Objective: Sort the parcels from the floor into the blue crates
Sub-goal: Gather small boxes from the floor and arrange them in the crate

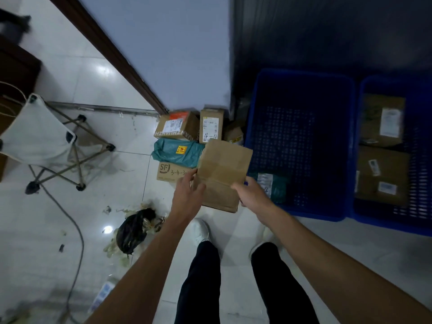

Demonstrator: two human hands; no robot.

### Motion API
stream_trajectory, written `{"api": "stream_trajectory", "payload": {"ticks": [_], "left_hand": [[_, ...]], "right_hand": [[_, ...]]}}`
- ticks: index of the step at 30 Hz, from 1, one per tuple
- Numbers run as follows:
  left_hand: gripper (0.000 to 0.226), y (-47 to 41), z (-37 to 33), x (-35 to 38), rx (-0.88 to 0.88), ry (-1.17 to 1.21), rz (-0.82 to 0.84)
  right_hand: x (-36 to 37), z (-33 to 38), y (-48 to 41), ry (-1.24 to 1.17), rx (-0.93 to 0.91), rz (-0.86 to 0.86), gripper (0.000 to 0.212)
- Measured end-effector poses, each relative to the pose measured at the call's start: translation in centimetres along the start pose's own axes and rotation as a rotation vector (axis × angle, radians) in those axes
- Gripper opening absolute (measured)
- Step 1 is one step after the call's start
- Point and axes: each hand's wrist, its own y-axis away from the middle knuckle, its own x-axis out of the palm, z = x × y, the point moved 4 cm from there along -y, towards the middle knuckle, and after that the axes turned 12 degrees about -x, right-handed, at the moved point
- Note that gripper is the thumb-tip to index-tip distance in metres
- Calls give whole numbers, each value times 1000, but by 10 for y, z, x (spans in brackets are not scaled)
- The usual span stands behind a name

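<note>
Got a brown cardboard parcel (222,174) up off the floor, held between both hands. My left hand (187,190) grips its left edge and my right hand (251,195) grips the right edge, so the hands are apart with the box bridging them. It hangs just beside the left wall of the nearer blue crate (304,74), over the floor between the pile and that crate. The face turned to me is plain taped card with no writing. My guess is the two-handed hold is for flipping it to hunt for a label, since I need a number before picking a crate.

That crate has one green bag (271,185) in its near left corner, and the rest of its mesh bottom is bare. The second blue crate (420,160), right beside it, holds a far brown box (383,120) and a near brown box (383,176) along its left wall.

Unsorted stuff sits in the floor corner where the pale wall (175,54) meets the dark panel (327,31). There's an orange-labelled box (175,125), a box marked 4-4 (210,126), a teal bag (177,152) and an SF box (170,171), all packed tight together.

Room's a bit grim. The white tile floor (70,66) is glossy, with a folding stool (37,132) at the left and a grey cable (77,230) snaking past it. A torn black rubbish bag (133,230) sits near my left foot with scraps strewn around it.
</note>
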Motion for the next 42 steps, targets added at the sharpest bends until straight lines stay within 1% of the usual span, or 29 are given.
{"api": "stream_trajectory", "payload": {"ticks": [3,7,11,12,15,20,22,23,26,27,28,29,31,33,34,35,36,37,39,41,42], "left_hand": [[55,50,-43,4,57,3,18],[57,107,-93,8,129,-31,4],[71,147,-124,15,202,-33,19],[73,153,-130,17,205,-32,23],[72,167,-149,26,216,-18,53],[72,159,-167,32,228,34,91],[66,161,-175,30,237,65,116],[59,160,-180,30,247,81,139],[26,155,-197,27,231,115,192],[20,153,-203,26,228,117,196],[18,153,-211,25,236,115,200],[24,155,-219,25,255,130,217],[46,157,-233,29,283,165,275],[56,157,-246,35,316,153,315],[61,157,-250,39,337,117,306],[67,155,-252,42,353,72,269],[73,156,-254,46,381,14,194],[81,158,-255,51,424,-38,99],[96,173,-257,66,554,-189,-111],[109,187,-256,85,685,-358,-269],[112,196,-254,99,746,-407,-306]], "right_hand": [[-37,21,48,-37,-77,-66,42],[-84,39,97,-81,-201,-128,33],[-129,55,136,-150,-268,-146,37],[-138,60,144,-155,-283,-150,42],[-157,69,156,-179,-293,-180,60],[-167,89,162,-242,-302,-218,71],[-168,95,164,-254,-301,-242,73],[-168,97,163,-260,-302,-258,74],[-168,105,167,-285,-318,-309,70],[-169,106,167,-296,-331,-337,67],[-171,109,169,-313,-327,-364,63],[-172,108,168,-339,-305,-388,60],[-175,105,167,-460,-225,-416,56],[-180,102,166,-571,-188,-429,53],[-185,102,165,-607,-181,-432,51],[-189,101,164,-629,-169,-432,49],[-195,100,163,-619,-153,-439,49],[-202,99,160,-564,-138,-456,53],[-216,96,155,-501,-110,-482,67],[-225,98,151,-578,-88,-445,71],[-230,100,151,-621,-71,-401,72]]}}
